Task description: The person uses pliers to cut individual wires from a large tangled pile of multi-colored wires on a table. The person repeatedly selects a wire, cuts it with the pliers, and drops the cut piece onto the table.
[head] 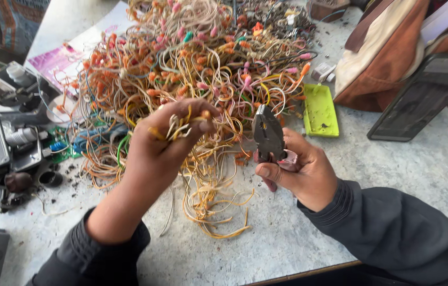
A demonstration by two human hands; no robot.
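Over the grey stone surface (393,175), the left hand (160,143) pinches a small bunch of yellow and white wire ends (179,126) lifted from the tangled wire heap (192,69). Beside it, the right hand (301,169) is wrapped around pliers (268,136), jaws shut and pointing up, near a green tray (320,111).

A green tray (320,111), a dark phone (425,95) and a brown bag (383,58) lie nearby.
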